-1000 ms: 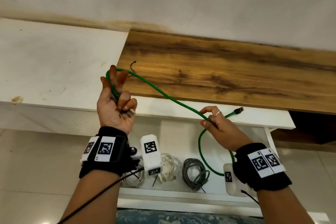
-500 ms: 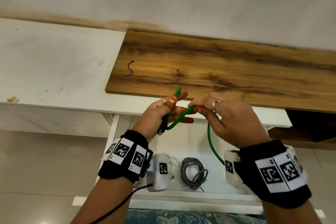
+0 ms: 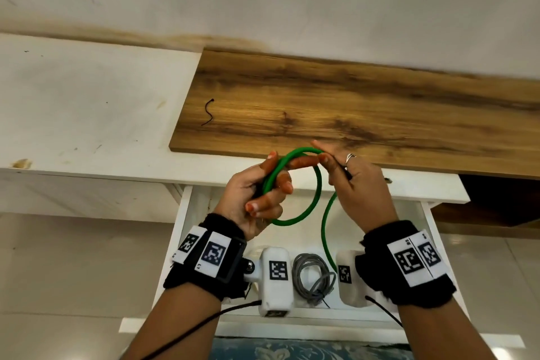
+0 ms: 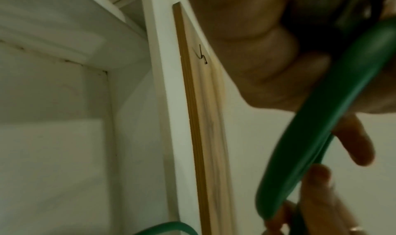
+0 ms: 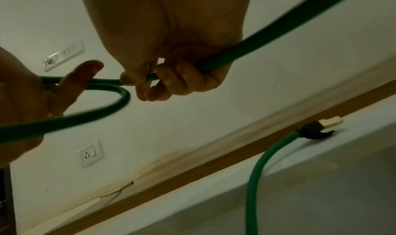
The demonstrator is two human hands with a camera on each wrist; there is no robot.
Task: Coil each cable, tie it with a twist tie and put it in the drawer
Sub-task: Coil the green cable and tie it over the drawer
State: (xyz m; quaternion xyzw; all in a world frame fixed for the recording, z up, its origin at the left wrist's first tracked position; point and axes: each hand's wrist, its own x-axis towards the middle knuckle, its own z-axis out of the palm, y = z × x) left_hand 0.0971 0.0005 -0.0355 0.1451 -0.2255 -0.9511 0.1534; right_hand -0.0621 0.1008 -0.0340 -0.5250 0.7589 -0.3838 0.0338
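Now our left hand [image 3: 257, 199] grips one new loop of the green Ethernet cable [image 3: 309, 207] which our right hand [image 3: 359, 184] pinches, so coiling has begun.

Both forearms raised, wrists close together, each in a black band with tag markers. Left hand [image 3: 254, 193]: palm turned inward, fingers [image 3: 282, 187] curled around the cable [image 3: 317, 184], index extended to the right, thumb tip up. Right hand [image 3: 358, 184]: back toward the head camera, thumb and curled fingers [image 5: 171, 79] pinching the cable at the loop's top, index tip up. Ring on one right finger. Fingertips of the two hands nearly touching.
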